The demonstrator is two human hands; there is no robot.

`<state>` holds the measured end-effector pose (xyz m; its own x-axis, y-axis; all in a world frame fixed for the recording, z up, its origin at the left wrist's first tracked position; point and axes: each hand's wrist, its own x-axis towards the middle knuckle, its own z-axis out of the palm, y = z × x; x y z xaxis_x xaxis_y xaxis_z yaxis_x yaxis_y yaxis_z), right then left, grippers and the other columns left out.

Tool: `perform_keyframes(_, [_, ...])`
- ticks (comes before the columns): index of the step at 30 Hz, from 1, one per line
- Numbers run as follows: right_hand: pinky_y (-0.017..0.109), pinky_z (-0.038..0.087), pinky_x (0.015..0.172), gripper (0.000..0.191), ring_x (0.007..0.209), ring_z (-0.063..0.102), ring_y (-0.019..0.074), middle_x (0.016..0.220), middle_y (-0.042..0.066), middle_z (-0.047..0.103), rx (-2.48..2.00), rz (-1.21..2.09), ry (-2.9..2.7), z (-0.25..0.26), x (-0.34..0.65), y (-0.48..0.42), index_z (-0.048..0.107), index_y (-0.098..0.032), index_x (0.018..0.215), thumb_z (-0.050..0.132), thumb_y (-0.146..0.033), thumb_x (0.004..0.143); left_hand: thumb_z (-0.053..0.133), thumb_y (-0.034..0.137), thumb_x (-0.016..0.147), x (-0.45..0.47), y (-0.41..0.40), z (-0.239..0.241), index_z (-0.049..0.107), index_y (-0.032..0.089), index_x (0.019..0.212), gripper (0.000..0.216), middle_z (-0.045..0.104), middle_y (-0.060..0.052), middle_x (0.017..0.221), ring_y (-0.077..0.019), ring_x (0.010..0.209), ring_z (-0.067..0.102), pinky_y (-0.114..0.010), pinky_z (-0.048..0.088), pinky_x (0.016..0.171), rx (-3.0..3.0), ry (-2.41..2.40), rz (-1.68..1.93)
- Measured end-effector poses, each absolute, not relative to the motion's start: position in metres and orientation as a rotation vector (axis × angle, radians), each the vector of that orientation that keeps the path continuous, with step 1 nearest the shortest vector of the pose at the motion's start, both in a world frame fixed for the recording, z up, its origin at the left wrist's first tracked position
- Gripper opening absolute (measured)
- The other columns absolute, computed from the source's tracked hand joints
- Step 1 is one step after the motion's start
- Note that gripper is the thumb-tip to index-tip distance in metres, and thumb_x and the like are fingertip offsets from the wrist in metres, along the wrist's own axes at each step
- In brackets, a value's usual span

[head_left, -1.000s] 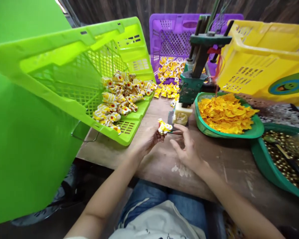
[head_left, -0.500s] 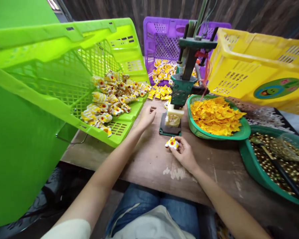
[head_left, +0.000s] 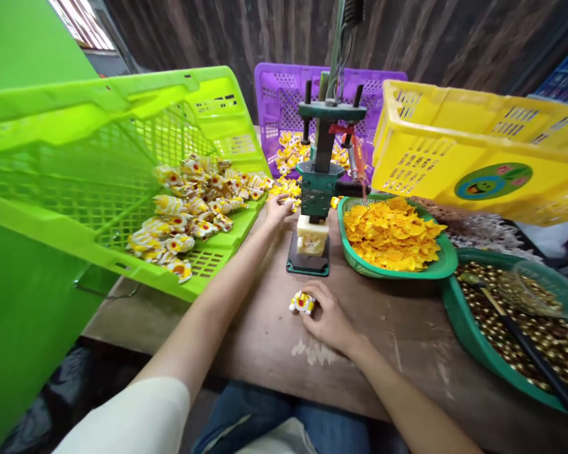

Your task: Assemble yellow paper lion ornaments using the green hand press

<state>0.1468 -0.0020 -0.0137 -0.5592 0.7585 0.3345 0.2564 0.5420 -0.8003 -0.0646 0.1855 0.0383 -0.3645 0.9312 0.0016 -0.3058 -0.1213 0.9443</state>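
Note:
My right hand (head_left: pixel 329 318) holds a small yellow-and-white plastic toy figure (head_left: pixel 301 302) with a red spot, pinched at its right side, low over the tabletop in front of the hand press (head_left: pixel 315 189). Further forward, my left hand (head_left: pixel 278 211) is left of the press, at the near edge of a loose pile of yellow-and-white plastic pieces (head_left: pixel 285 187). Its fingers are curled around a small white plastic piece (head_left: pixel 290 202), partly hidden by them. A cream-coloured block (head_left: pixel 311 234) sits under the press head on the dark base plate (head_left: pixel 307 263).
A tilted green crate (head_left: pixel 208 255) with many toy figures stands left. Behind the press is a purple crate (head_left: pixel 284 79) with more pieces. At right are a yellow crate (head_left: pixel 426 151), a green basket (head_left: pixel 447 265) of yellow parts and a green tub (head_left: pixel 459 309) of gold beads with a black-handled tool.
My left hand has reached forward to the pile beside the press and closed on a white piece. My right hand still holds the toy figure near the same spot. The camera view has shifted.

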Motion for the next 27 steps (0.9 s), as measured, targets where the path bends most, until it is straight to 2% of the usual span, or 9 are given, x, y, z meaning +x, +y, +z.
perform_keyframes(7, [0.040, 0.038, 0.095, 0.039, 0.116, 0.060, 0.0251, 0.118, 0.006, 0.066, -0.941, 0.881, -2.214, -0.012, 0.149, -0.001, 0.057, -0.023, 0.112, 0.060, -0.009, 0.075, 0.073, 0.015, 0.079, -0.095, 0.097, 0.050, 0.067, 0.016, 0.092, 0.015, 0.071, -0.001, 0.082, -0.0071, 0.068, 0.063, -0.023, 0.054, 0.079, 0.545, 1.084, 1.661])
perform_keyframes(11, [0.042, 0.037, 0.095, 0.036, 0.115, 0.061, 0.0269, 0.118, 0.008, 0.068, -0.953, 0.815, -2.221, -0.002, 0.147, -0.002, 0.059, -0.022, 0.111, 0.060, -0.011, 0.077, 0.077, 0.013, 0.075, -0.096, 0.041, 0.051, 0.069, 0.017, 0.104, 0.030, 0.074, -0.002, 0.091, -0.0079, 0.070, 0.066, -0.021, 0.054, 0.071, 0.480, 1.023, 1.607])
perform_keyframes(15, [0.043, 0.037, 0.095, 0.031, 0.113, 0.062, 0.0276, 0.114, 0.008, 0.070, -0.962, 0.781, -2.182, 0.005, 0.146, -0.004, 0.060, -0.020, 0.108, 0.062, -0.014, 0.078, 0.084, 0.014, 0.068, -0.080, 0.000, 0.042, 0.070, 0.017, 0.113, 0.047, 0.075, -0.005, 0.098, -0.0092, 0.073, 0.067, -0.023, 0.055, 0.074, 0.511, 1.043, 1.495])
perform_keyframes(19, [0.040, 0.041, 0.091, 0.028, 0.106, 0.064, 0.0250, 0.111, 0.007, 0.070, -0.968, 0.827, -2.082, 0.009, 0.150, -0.006, 0.059, -0.021, 0.110, 0.064, -0.021, 0.082, 0.088, 0.018, 0.064, -0.053, -0.022, 0.031, 0.071, 0.016, 0.114, 0.053, 0.075, -0.008, 0.106, -0.0124, 0.082, 0.069, -0.023, 0.055, 0.076, 0.581, 1.089, 1.464])
perform_keyframes(24, [0.044, 0.038, 0.093, 0.031, 0.112, 0.060, 0.0286, 0.114, 0.008, 0.070, -1.067, 0.716, -2.177, 0.009, 0.154, -0.002, 0.062, -0.021, 0.108, 0.062, -0.011, 0.079, 0.089, 0.021, 0.062, -0.027, -0.028, 0.027, 0.071, 0.015, 0.112, 0.053, 0.076, -0.006, 0.095, -0.0126, 0.083, 0.069, -0.024, 0.054, 0.082, 0.609, 1.059, 1.496])
perform_keyframes(27, [0.046, 0.039, 0.096, 0.036, 0.117, 0.058, 0.0294, 0.120, 0.009, 0.068, -1.018, 0.676, -2.142, 0.012, 0.157, -0.001, 0.061, -0.021, 0.114, 0.064, -0.013, 0.079, 0.088, 0.019, 0.064, -0.017, -0.030, 0.026, 0.069, 0.017, 0.115, 0.055, 0.075, -0.002, 0.086, -0.0119, 0.080, 0.068, -0.024, 0.053, 0.082, 0.711, 1.082, 1.559])
